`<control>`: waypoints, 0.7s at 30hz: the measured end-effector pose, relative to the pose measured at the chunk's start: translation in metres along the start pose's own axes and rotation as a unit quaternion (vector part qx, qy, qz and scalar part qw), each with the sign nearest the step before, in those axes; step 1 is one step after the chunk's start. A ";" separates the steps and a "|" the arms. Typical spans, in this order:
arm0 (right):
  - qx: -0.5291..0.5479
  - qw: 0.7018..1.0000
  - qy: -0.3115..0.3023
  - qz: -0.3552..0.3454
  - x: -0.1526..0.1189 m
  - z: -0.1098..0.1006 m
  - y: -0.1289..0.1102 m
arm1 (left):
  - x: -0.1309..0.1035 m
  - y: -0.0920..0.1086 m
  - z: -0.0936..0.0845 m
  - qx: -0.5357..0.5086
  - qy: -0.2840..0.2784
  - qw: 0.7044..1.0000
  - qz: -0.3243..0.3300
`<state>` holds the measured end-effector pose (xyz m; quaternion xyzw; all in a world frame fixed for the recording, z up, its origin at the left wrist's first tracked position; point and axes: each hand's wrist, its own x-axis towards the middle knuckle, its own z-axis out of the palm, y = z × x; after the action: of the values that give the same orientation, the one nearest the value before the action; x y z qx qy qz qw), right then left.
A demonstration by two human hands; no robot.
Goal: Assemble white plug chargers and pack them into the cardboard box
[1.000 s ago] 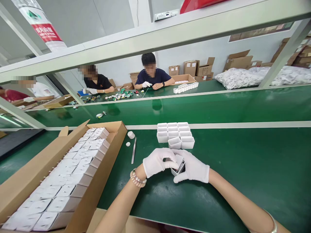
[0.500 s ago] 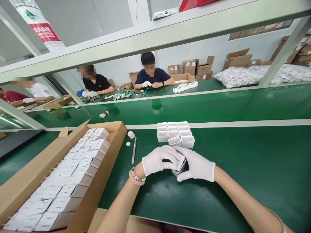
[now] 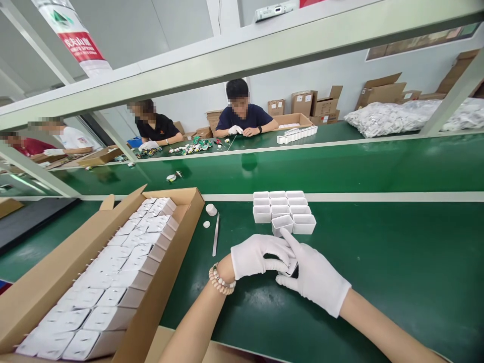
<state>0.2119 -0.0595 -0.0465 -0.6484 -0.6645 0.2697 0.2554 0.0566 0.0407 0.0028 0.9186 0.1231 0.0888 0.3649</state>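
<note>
My left hand [image 3: 262, 256], in a white glove, has its fingers closed on a small white case [image 3: 292, 267], mostly hidden between the hands. From the right, my right hand [image 3: 315, 275], also gloved, holds the same case, its index finger stretched up toward the nearest open white box [image 3: 282, 223]. That box sits slightly turned at the front of a block of open white boxes [image 3: 280, 208]. To the left lie metal tweezers [image 3: 216, 235], a white round cap [image 3: 211, 209] and a small white disc [image 3: 206, 224].
A long cardboard carton [image 3: 181, 242] holding rows of white cases stands at the left. Beyond the divider, a green belt [image 3: 340, 166] crosses the view. Several people work behind it, near circuit parts [image 3: 198, 145] and a plastic-wrapped pile [image 3: 393, 119].
The view has shifted, so the scene sits further right. The case is now more covered by both hands, and my right hand has tilted, its index finger reaching toward the front box.
</note>
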 end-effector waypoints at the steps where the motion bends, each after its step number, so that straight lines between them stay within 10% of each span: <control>1: 0.001 1.000 -0.003 -0.004 0.001 -0.001 0.001 | 0.000 -0.001 0.000 -0.006 0.000 1.000 0.002; 21: 0.048 0.991 -0.059 -0.112 0.008 -0.020 -0.002 | 0.005 0.021 0.004 0.063 0.035 0.997 0.026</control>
<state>0.2243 -0.0510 -0.0310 -0.5395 -0.7333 0.3089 0.2753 0.0654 0.0243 0.0147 0.9390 0.1166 0.1222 0.2995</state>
